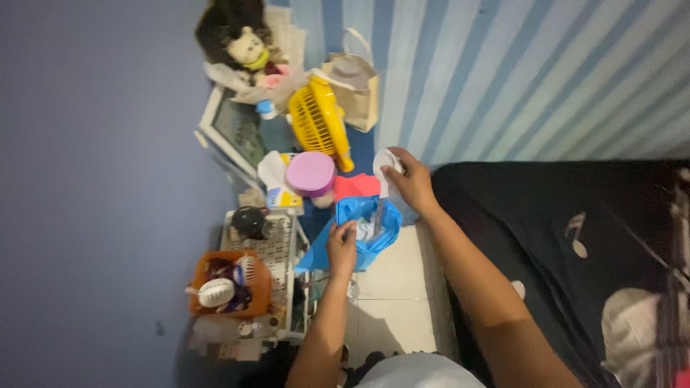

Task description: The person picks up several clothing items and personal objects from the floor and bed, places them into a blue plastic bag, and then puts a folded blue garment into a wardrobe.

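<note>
A blue plastic bag [384, 219] stands open on the pale tiled floor, with light scraps inside. My left hand [342, 248] pinches the near rim of the bag. My right hand [410, 179] is just above the bag's far rim, closed around a crumpled white piece [385, 162] that looks like paper or plastic. Both forearms reach down from the bottom of the view.
A yellow fan [320, 122], a pink lidded tub [310, 172] and a red item sit beyond the bag. A white wire rack [284, 248] holds an orange basket [205, 276]. A black-covered bed [560, 237] fills the right. A beige tote [363, 90] leans on the striped wall.
</note>
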